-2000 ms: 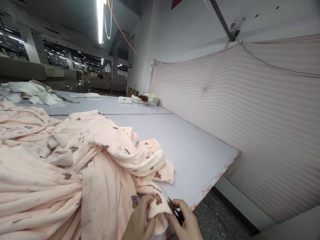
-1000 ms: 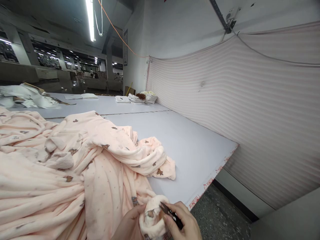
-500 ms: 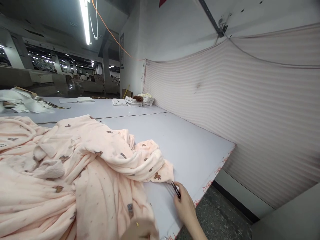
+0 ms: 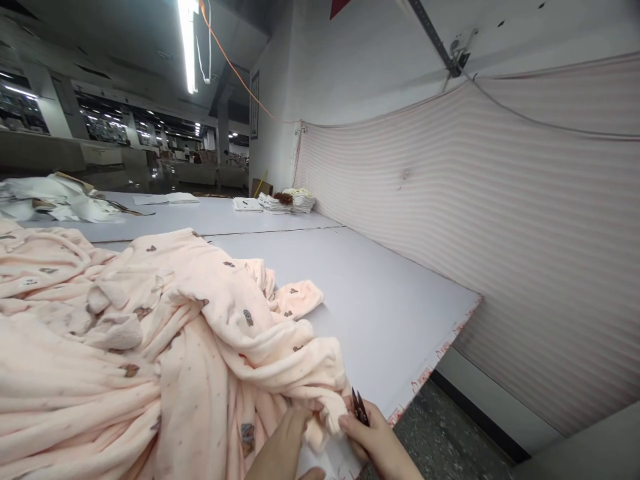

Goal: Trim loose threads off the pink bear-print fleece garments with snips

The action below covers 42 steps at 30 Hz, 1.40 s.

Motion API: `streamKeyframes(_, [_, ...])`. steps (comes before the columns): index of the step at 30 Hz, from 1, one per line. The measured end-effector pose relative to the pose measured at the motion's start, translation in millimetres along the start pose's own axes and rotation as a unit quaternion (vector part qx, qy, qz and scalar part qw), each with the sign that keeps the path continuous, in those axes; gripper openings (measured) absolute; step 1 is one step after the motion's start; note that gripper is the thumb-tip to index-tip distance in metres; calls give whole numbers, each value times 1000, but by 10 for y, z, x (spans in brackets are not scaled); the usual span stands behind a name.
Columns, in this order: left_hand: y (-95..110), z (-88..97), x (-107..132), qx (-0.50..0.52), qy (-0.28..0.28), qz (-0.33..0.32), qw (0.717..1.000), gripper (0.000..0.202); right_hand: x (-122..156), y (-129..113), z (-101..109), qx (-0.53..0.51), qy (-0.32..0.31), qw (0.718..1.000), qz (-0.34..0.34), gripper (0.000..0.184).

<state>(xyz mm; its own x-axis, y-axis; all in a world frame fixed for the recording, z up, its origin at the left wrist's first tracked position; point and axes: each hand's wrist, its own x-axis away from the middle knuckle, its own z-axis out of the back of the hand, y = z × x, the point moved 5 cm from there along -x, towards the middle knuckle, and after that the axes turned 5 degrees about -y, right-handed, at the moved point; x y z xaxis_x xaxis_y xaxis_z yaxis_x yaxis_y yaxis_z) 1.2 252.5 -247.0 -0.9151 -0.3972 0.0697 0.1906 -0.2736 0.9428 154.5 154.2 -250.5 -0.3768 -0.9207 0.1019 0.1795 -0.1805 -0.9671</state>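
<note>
A big heap of pale pink fleece garments (image 4: 150,333) with small brown bear prints covers the left of the grey table (image 4: 380,300). At the bottom edge of the view my left hand (image 4: 285,447) pinches an edge of the nearest garment, fingers closed on the fleece. Beside it my right hand (image 4: 373,437) holds small dark thread snips (image 4: 359,407), blades pointing up, and its fingers also touch the same fleece edge. Both hands sit at the table's near corner.
A striped pink cloth (image 4: 500,220) hangs along the wall on the right. Stacks of folded white pieces (image 4: 285,200) lie far back on the table, crumpled white material (image 4: 55,200) at the far left. Dark floor (image 4: 440,433) lies past the table's edge.
The right hand reached out with the snips to a fleece fold, then drew it back. Both hands are together again on the garment's edge at the near corner.
</note>
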Motion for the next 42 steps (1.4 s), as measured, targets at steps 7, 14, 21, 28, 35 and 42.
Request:
streamKeyframes(7, [164,-145,-52,49,93,-129,986,18,171,-121,-293,-91,36,994,56,46])
streamKeyframes(14, [186,87,201,-18,184,-144,972,21,368,-442,-263,137,214,960,113,19])
streamKeyframes(21, [124,163,272,165,173,-145,960,15,490,-841,-321,261,77,952,143,26])
streamKeyframes(28, [128,166,290,250,145,-140,947,20,485,-708,-420,280,137,939,146,28])
streamKeyframes(35, [172,240,351,207,178,-130,953,28,429,-483,-529,310,254,908,123,20])
streamKeyframes(42, [72,149,239,515,13,23,857,30,297,-578,-485,270,222,934,79,17])
